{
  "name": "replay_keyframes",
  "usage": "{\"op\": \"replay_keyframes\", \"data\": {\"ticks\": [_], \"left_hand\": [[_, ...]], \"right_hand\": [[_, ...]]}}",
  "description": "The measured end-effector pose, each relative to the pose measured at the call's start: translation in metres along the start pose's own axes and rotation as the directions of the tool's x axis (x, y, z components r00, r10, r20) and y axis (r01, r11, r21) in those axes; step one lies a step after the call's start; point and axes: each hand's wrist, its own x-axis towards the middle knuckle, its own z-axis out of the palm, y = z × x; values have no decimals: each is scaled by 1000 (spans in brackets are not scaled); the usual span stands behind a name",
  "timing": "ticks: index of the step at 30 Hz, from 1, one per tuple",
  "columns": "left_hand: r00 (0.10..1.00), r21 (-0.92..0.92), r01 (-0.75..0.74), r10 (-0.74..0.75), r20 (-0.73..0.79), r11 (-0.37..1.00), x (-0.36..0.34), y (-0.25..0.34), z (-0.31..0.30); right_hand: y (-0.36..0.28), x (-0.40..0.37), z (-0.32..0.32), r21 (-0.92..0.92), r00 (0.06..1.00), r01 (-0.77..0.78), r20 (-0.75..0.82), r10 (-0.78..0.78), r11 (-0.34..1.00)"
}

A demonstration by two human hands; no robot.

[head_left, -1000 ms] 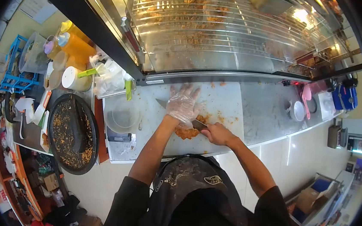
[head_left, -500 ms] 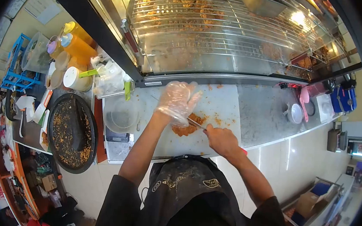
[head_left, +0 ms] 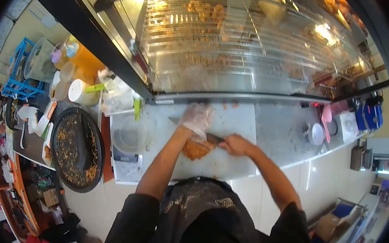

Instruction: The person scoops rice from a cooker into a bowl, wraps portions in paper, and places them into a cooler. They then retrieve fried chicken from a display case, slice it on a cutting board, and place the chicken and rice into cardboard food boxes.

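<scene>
My left hand [head_left: 196, 118], in a clear plastic glove, lies over a knife on the white cutting board [head_left: 232, 164]. Blur and the glove hide how its fingers are set. My bare right hand [head_left: 237, 145] is closed around the handle of the knife [head_left: 214, 138]. The blade passes beneath the gloved hand, and what looks like its tip shows on the far left side. A browned, crumbed cutlet [head_left: 195, 150] sits just below the blade, partly covered by the left hand and wrist.
A glass-fronted warming cabinet [head_left: 247, 96] with fried pieces on racks borders the board's far edge. Left of the board are a clear round tub [head_left: 128, 134], a dark crumb-filled tray [head_left: 69, 157], sauce bottles [head_left: 87, 56] and green-handled tongs [head_left: 137, 109]. A white bowl [head_left: 315, 134] stands right.
The knife has turned so its blade reaches leftward under my gloved hand, with the tip out beyond it. More of the blade near the handle shows. The camera view has tilted slightly.
</scene>
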Motion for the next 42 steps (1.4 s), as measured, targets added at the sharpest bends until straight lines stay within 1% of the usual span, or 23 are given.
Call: {"op": "replay_keyframes", "data": {"ticks": [1, 2, 3, 5, 6, 8, 10, 13, 14, 15, 17, 18, 22, 24, 27, 28, 31, 35, 36, 37, 39, 41, 42], "left_hand": [[1000, 4, 4, -4, -3, 1000, 3, -6, 2], [998, 3, -63, 63, -9, 998, -2, -8, 9], [990, 2, -135, 135, -25, 991, -2, -9, 12], [997, -25, -47, 48, 62, 999, -2, 8, -21], [997, -26, -47, 49, 67, 999, -8, 9, -28], [995, -25, -48, 50, 84, 999, -17, 3, -30], [955, -7, -221, 215, -203, 975, -15, -1, -35], [960, -80, -135, 110, -259, 988, -20, 21, -86], [939, -11, -167, 155, -307, 986, -24, 23, -96], [939, -9, -171, 160, -303, 985, -26, 19, -95], [987, 46, -142, 145, -70, 989, -30, 9, -92], [952, 249, -305, 291, 93, 919, -39, 7, -98], [977, 147, -204, 191, 98, 968, -47, -5, -70], [977, 184, -164, 186, -109, 969, -58, -18, -33], [981, 141, -49, 75, -182, 989, -66, -16, -30], [996, 113, -81, 85, -27, 990, -63, -27, -19], [992, 208, -37, 12, 123, 977, -40, -24, -18], [972, 63, 122, -132, 196, 991, -21, -11, -36], [971, 62, 120, -130, 199, 991, -21, -13, -34], [986, 100, 46, -61, 154, 994, -25, -18, -29], [994, 151, -37, 21, 105, 988, -30, -29, -27], [986, 163, -50, 75, -151, 985, -48, -32, -26], [986, 163, -45, 70, -154, 986, -53, -30, -33]], "right_hand": [[-4, -4, 6, 4, 1000, 9, 1, -9, 1000], [-9, -14, 17, -33, 975, 19, -219, -25, 999], [-20, -21, 23, -23, 977, 12, -211, -17, 1000], [-43, -29, 32, -204, 930, -234, -332, 158, 951], [-45, -30, 40, -285, 891, -212, -449, 66, 935], [-41, -28, 47, -288, 901, -216, -427, 77, 933], [-46, -30, 39, -297, 911, -219, -403, 86, 929], [-64, -42, 20, -342, 929, -163, -369, 27, 926], [-76, -46, 14, -299, 942, -146, -334, 39, 943], [-82, -48, 12, -256, 952, -133, -303, 51, 957], [-82, -48, 16, -241, 966, -123, -249, 61, 963], [-84, -47, 13, -230, 980, -106, -190, 62, 967], [-97, -60, 17, -183, 981, -140, -158, 111, 973], [-83, -49, 45, -148, 966, -144, -238, 106, 978], [-65, -27, 75, -275, 970, -200, -188, 152, 940], [-63, -27, 65, -212, 977, -185, -147, 155, 960], [-36, -9, 18, 40, 1000, -7, 19, 6, 999], [-28, -14, 43, 126, 991, 93, -109, -79, 988], [-41, -19, 41, 90, 988, -27, -146, 40, 996], [-52, -24, 43, 62, 970, -147, -184, 156, 987], [-63, -29, 54, -9, 958, -170, -235, 163, 985], [-69, -35, 58, -78, 945, -199, -279, 170, 977], [-71, -38, 57, -142, 947, -177, -293, 130, 974]]}}
